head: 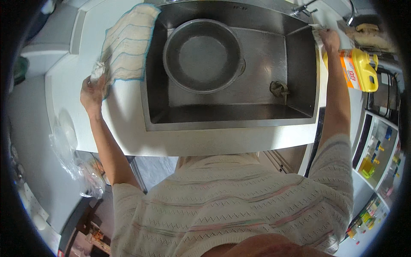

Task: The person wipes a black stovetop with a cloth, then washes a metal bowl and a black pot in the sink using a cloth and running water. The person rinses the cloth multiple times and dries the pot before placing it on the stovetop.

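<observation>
My left hand [92,96] is on the counter left of the sink, its fingers closed around a crumpled white wad [97,71], paper or thin cloth. Touching that hand is a cream cloth [130,48] with blue stripes and a blue edge, spread flat up to the sink's rim. At the sink's far right corner, my right hand [330,40] grips a pale crumpled piece [317,32], whose material I cannot make out. A yellow jug [361,70] with an orange and white label stands beside my right forearm, which partly hides it.
Between my arms lies a steel sink [231,124] holding a round grey basin [204,88] and a dark wet clump [278,88] near its right wall. A faucet [300,10] rises at the back right. Clear plastic bags [91,176] hang at the left; a shelf unit [374,151] stands right.
</observation>
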The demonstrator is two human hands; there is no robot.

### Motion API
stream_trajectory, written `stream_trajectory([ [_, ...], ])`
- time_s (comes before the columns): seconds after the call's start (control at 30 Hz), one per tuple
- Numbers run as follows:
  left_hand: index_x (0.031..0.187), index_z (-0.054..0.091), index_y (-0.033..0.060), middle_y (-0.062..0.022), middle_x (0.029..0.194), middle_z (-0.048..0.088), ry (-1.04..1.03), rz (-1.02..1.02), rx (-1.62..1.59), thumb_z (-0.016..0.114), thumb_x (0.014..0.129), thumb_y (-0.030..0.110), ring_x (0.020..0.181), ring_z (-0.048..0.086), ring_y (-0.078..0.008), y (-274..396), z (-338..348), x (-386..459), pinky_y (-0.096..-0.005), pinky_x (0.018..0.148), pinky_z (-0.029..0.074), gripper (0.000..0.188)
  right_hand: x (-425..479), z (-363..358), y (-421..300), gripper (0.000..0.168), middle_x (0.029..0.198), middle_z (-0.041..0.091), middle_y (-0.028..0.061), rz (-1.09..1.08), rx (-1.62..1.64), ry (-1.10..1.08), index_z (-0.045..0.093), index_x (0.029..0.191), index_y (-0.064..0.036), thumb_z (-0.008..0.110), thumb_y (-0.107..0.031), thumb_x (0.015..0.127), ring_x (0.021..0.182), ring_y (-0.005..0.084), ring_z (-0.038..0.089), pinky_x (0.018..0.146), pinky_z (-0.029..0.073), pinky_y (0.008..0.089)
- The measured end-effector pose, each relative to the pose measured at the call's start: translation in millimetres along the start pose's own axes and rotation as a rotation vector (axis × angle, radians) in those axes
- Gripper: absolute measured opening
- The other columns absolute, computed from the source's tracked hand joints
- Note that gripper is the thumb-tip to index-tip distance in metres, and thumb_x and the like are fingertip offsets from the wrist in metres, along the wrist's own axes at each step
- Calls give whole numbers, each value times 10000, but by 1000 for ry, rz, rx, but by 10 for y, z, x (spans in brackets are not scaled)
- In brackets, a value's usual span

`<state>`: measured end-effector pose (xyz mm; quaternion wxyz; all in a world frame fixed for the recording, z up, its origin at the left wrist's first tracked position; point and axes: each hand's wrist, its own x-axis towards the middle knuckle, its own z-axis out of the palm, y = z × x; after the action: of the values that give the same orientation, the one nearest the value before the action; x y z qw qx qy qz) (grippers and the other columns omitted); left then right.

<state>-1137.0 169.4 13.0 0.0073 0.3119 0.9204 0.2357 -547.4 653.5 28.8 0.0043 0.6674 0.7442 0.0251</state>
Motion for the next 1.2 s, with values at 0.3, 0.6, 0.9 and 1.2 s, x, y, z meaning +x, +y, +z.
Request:
stream_trajectory([
  [0.3,1031,572,71,-108,999,580,66,129,-372,658,720,144,913,558,-203,1055,83,-354,-323,779,452,331,-1770,826,-2282,359,844,607,105,-409,836,-456,575,963,-37,680,-281,721,773,178,592,662,482,300],
  [0.6,1292,343,119,-170,1227,430,-1039,-382,-612,523,808,370,1136,411,-307,1734,2096,-834,-451,894,366,575,-1995,2306,-2635,380,969,593,161,-635,47,-284,566,1040,-16,573,-282,769,888,283,576,779,455,371],
  [0.9,1260,366,101,-156,1272,369,-871,-963,-1305,537,780,438,1169,337,-302,1734,2055,-990,-421,905,321,611,-2559,1004,-3405,318,794,606,202,-451,858,-324,583,855,28,542,-281,790,752,328,596,633,440,395],
  [1.2,1273,359,59,-167,1277,369,-923,-737,-859,528,797,349,1162,339,-331,1437,2406,-779,-483,940,270,582,-1904,1762,-3167,314,880,589,243,-166,701,-330,602,891,12,521,-277,798,854,331,587,739,449,385],
])
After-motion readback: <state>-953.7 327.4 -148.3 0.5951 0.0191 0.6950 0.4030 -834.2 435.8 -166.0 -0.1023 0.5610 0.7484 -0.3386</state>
